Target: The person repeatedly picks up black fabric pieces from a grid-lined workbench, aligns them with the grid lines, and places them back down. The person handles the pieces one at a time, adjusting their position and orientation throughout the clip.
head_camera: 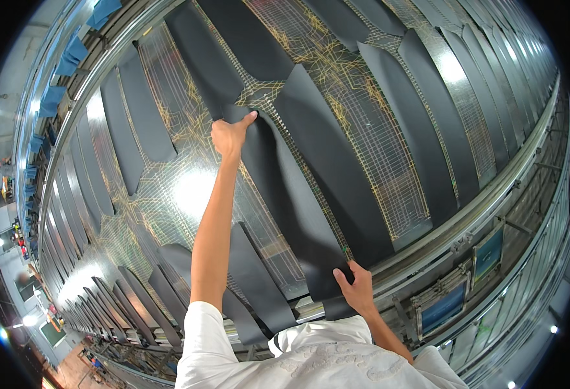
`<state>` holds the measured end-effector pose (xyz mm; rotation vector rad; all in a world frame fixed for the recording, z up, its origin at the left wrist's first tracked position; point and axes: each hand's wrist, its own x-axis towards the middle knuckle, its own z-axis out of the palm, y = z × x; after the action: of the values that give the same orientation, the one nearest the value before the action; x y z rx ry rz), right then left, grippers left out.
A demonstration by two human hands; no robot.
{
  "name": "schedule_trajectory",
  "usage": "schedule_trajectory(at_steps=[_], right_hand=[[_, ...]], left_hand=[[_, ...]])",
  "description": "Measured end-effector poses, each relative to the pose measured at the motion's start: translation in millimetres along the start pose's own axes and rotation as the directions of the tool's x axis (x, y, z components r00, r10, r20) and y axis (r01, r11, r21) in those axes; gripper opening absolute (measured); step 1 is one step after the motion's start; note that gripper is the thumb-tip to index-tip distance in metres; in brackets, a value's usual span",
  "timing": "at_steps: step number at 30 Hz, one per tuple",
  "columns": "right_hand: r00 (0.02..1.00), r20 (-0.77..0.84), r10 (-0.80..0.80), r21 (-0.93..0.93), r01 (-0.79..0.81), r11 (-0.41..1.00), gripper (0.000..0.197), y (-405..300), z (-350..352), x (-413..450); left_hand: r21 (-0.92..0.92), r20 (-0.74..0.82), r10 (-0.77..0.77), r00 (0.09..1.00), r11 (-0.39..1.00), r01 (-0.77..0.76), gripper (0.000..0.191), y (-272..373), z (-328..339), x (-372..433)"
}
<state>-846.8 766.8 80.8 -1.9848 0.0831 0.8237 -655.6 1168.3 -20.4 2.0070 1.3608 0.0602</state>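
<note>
A long dark grey cut fabric panel (285, 194) lies lengthwise before me on a long table (260, 194) covered with printed pattern lines. My left hand (230, 133) grips the panel's far end, thumb on top, by the rounded tip. At the near end, close to the table edge, my right hand (355, 287) pinches the panel's corner between thumb and fingers. Between my hands the panel bulges up in a soft wave. Just right of it, across a narrow strip of marked lines, another dark panel (338, 165) lies flat.
Many similar dark panels (411, 121) lie in rows along the table. A metal rail (440, 238) runs along the near edge, with framed screens (443, 309) beneath. Blue cloths (72, 53) hang on a rack beyond the far edge. Bright lamp reflections cover parts of the surface.
</note>
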Motion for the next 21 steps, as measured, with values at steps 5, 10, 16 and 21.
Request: schedule_trajectory(at_steps=[5, 10, 16, 21], right_hand=[[1.0, -0.002, -0.005, -0.017, 0.005, 1.0, 0.025, 3, 3, 1], [1.0, -0.008, 0.016, 0.002, -0.016, 1.0, 0.021, 5, 3, 2], [1.0, 0.006, -0.004, -0.058, 0.004, 0.998, 0.026, 11, 5, 3], [0.992, -0.12, -0.042, 0.103, 0.055, 0.993, 0.022, 21, 16, 1]], left_hand=[[0.045, -0.024, 0.006, 1.0, 0.999, -0.005, 0.066, 4, 0, -1], [0.0, -0.057, 0.054, 0.997, 0.999, -0.054, 0.064, 3, -2, -3], [0.008, -0.062, 0.063, 0.996, 0.998, -0.063, 0.065, 2, -2, 0], [0.097, -0.05, 0.027, 0.998, 0.995, -0.022, 0.08, 10, -6, -6]])
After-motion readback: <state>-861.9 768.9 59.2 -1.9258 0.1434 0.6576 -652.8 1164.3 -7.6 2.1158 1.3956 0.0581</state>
